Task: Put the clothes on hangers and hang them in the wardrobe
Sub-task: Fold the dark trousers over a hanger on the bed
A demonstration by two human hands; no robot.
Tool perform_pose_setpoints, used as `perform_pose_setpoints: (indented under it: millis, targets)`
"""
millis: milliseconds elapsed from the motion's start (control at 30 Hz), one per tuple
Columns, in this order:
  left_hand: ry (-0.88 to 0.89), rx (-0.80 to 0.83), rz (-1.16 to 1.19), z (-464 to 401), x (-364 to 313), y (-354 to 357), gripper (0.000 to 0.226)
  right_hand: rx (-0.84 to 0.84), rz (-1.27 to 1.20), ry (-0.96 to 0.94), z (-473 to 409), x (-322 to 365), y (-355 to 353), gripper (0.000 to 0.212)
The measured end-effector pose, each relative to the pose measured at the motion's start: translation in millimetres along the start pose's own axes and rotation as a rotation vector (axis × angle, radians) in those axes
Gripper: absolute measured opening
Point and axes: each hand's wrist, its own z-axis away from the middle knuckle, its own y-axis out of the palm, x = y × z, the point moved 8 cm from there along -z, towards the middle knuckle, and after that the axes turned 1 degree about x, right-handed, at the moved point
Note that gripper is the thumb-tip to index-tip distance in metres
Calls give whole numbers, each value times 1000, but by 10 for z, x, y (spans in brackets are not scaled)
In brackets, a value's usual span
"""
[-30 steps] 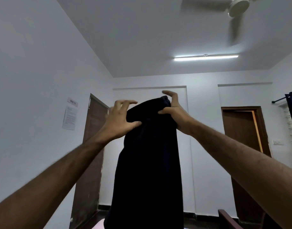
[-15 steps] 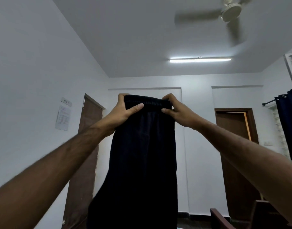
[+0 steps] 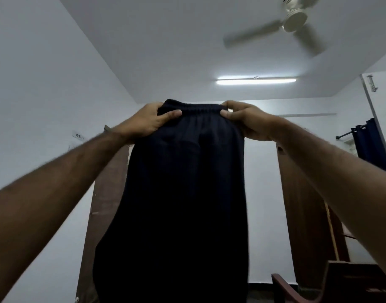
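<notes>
A pair of dark navy trousers (image 3: 183, 193) with an elastic waistband hangs in front of me, held up high at arm's length. My left hand (image 3: 144, 122) grips the left end of the waistband, thumb on the front. My right hand (image 3: 246, 120) grips the right end the same way. The waistband is stretched flat between both hands. The legs drop out of view at the bottom edge. No hanger and no wardrobe are in view.
A brown door (image 3: 106, 204) stands on the left wall and another brown door (image 3: 305, 215) at the back right. A dark curtain (image 3: 369, 143) hangs on a rod at the far right. Wooden furniture (image 3: 349, 283) sits at the bottom right. A ceiling fan (image 3: 294, 20) spins overhead.
Both hands shifted from bunched fabric to the two ends of the waistband and pulled it wide and flat. The view tilted upward and the trousers came closer.
</notes>
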Motion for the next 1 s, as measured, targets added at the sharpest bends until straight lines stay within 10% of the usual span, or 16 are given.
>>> perform_pose_setpoints:
  millis: [300,1000]
  targets:
    - [-43,64,148,-74,314,309,29,-64,-16,63,-9,-538,-66,10]
    - [-503,412,-393,1526,4269,3618,46,-129,524,510,755,-5670,934,36]
